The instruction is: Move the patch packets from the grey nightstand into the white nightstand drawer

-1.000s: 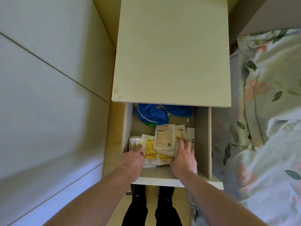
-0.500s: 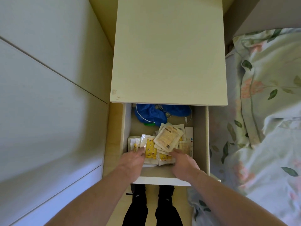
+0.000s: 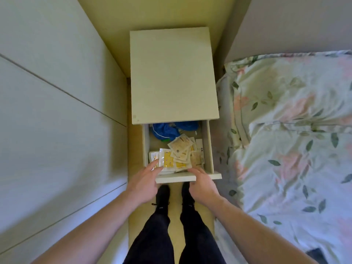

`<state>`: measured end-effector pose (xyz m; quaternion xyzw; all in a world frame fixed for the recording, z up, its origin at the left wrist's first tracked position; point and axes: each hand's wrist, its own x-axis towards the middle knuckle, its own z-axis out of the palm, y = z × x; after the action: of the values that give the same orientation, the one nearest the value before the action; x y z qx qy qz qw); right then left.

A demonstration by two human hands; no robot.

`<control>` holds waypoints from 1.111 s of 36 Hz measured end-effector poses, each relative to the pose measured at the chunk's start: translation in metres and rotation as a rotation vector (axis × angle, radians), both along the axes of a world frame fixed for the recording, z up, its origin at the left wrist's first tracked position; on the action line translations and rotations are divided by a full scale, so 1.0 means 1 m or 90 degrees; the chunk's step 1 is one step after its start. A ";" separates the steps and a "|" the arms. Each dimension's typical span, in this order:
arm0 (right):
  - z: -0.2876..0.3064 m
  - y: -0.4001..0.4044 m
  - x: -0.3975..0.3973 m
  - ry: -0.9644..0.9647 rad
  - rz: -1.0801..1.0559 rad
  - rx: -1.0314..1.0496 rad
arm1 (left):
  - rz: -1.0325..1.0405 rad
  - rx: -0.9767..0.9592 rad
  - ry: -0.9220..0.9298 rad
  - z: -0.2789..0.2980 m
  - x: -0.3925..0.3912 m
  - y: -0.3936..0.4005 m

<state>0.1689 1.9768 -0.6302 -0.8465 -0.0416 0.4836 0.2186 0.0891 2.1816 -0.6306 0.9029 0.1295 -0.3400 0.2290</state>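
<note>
Patch packets [image 3: 178,156] sit in a loose fanned heap inside the open drawer [image 3: 208,149] of the white nightstand [image 3: 172,73], just ahead of both grips. We read this as drop-off done; what's left is tidying and closing.

Left hand [image 3: 145,181]: grip apart, fingers straight, tips touching the near-left edge of the heap. Right hand [image 3: 201,182]: grip apart, fingers relaxed over the drawer front [image 3: 175,179], holding nothing.

To do it well: we nudge the heap flat and away from the grips, clear of the front panel, so no corner rides over the rim when the drawer slides. The top packets are tilted and overlap, so they probably slip easily; we press from above, not sideways.

Around: blue cloth [image 3: 167,130] at the far end of the drawer, beyond the heap, limits how far back packets go. White card [image 3: 199,143] far-right of the heap. Bed with floral cover [image 3: 285,130] right of the right grip, wall panels [image 3: 57,111] left of the left grip: tight aisle. Our feet [image 3: 162,194] are directly under the drawer front, no obstruction to pushing it shut.
</note>
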 end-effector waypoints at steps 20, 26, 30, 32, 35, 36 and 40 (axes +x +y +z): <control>0.223 -0.104 -0.192 -0.204 -0.443 0.015 | -0.311 -0.047 -0.102 0.208 -0.032 -0.074; 0.262 -0.170 -0.275 -0.285 -0.626 0.025 | -0.490 -0.066 -0.173 0.254 -0.052 -0.165; 0.285 -0.224 -0.352 -0.363 -0.744 0.026 | -0.625 -0.111 -0.228 0.285 -0.087 -0.255; 0.295 -0.251 -0.398 -0.395 -0.790 0.014 | -0.680 -0.143 -0.246 0.300 -0.118 -0.302; 0.311 -0.292 -0.475 -0.428 -0.850 -0.022 | -0.754 -0.192 -0.261 0.321 -0.177 -0.371; 0.316 -0.305 -0.501 -0.435 -0.867 -0.035 | -0.774 -0.203 -0.263 0.327 -0.198 -0.392; 0.334 -0.351 -0.601 -0.457 -0.940 -0.067 | -0.830 -0.250 -0.297 0.338 -0.281 -0.466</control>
<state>-0.4323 1.6257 -0.2965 -0.7684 0.4813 -0.0833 0.4135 -0.1924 1.7159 -0.2925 0.7875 -0.5520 -0.2229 0.1594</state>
